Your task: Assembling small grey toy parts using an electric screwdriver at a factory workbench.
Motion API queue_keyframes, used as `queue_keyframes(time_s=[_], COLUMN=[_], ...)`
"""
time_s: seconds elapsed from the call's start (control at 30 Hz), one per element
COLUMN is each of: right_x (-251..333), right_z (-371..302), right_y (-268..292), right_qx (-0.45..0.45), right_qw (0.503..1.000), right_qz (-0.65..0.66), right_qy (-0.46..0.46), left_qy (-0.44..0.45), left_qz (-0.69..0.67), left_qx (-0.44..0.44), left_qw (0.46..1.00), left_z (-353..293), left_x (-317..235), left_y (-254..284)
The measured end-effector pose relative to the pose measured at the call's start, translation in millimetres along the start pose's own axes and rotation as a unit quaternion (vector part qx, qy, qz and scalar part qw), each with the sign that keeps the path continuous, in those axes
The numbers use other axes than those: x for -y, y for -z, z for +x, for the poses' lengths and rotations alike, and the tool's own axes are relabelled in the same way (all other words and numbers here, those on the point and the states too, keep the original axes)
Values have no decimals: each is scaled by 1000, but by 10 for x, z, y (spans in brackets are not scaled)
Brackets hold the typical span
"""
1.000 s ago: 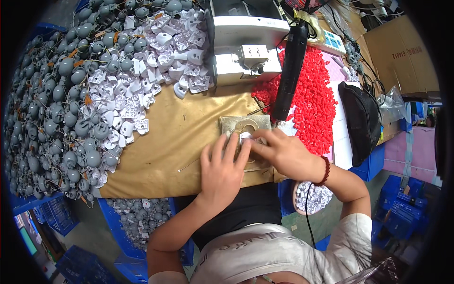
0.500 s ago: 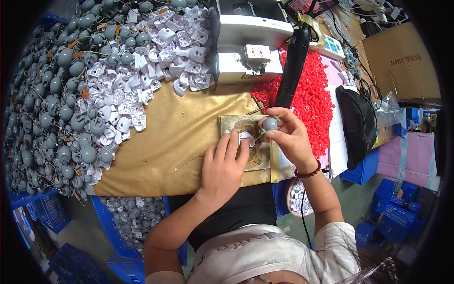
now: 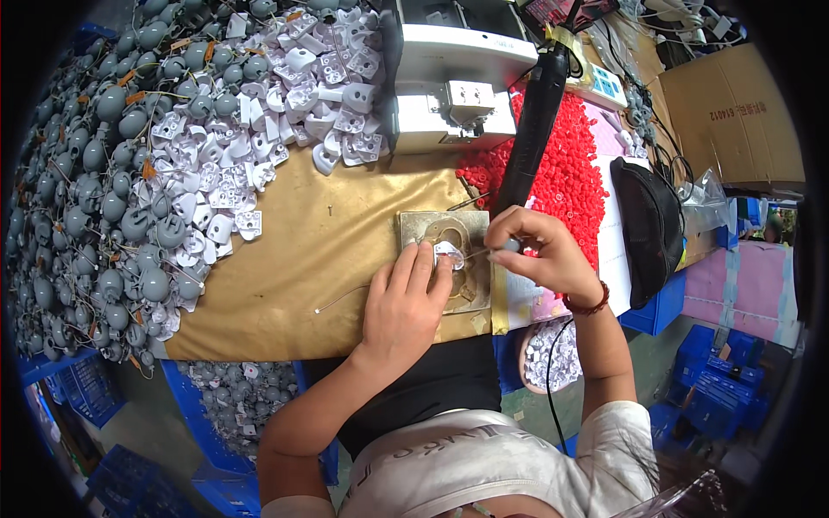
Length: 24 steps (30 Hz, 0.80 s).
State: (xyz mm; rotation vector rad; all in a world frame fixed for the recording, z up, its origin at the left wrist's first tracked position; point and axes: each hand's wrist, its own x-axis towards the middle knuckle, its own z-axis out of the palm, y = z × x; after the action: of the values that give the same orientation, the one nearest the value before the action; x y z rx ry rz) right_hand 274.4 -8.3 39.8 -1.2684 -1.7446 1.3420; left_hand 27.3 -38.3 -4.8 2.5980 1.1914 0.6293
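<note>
My left hand [image 3: 402, 298] lies over a metal fixture block [image 3: 473, 304], its fingers stretched out. Its fingertips rest against a small white plastic part [image 3: 448, 252] seated in the block's recess. To the right of the block, my right hand [image 3: 549, 252] pinches a small grey rounded part [image 3: 512, 245], mostly covered by the fingers. A thin cord [image 3: 476, 254] runs between the white part and the grey one. Left of my left hand, a thin wire [image 3: 342, 298] with a small white end lies on the gold cloth.
Grey round parts [image 3: 112, 104] and white plastic parts [image 3: 302, 95] are heaped at the left. Red parts [image 3: 577, 164] form a pile behind my right hand, beneath a black tube-shaped tool [image 3: 528, 129]. A white machine [image 3: 458, 95] stands at the back. A black pouch [image 3: 648, 233] lies right.
My right hand has moved right and slightly down with the grey part, turning so its fingers now cover more of it. The cord is drawn out from the white part. My left hand stays nearly still.
</note>
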Motion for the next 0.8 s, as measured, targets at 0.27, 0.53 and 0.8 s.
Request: queue_keyframes(time_s=[0.27, 0.53, 0.8], right_x=[-238, -160, 54], right_z=[80, 199, 274], right_y=[-273, -99, -185], right_qx=[-95, 57, 23], right_qw=[989, 955, 973], right_qz=[77, 273, -228], right_qy=[86, -105, 32], left_qy=[-16, -20, -26], left_qz=[18, -4, -26], left_qx=[12, 17, 1], left_qw=[1000, 1000, 999], left_z=[38, 48, 47], left_x=[1, 36, 79], left_y=[34, 69, 44])
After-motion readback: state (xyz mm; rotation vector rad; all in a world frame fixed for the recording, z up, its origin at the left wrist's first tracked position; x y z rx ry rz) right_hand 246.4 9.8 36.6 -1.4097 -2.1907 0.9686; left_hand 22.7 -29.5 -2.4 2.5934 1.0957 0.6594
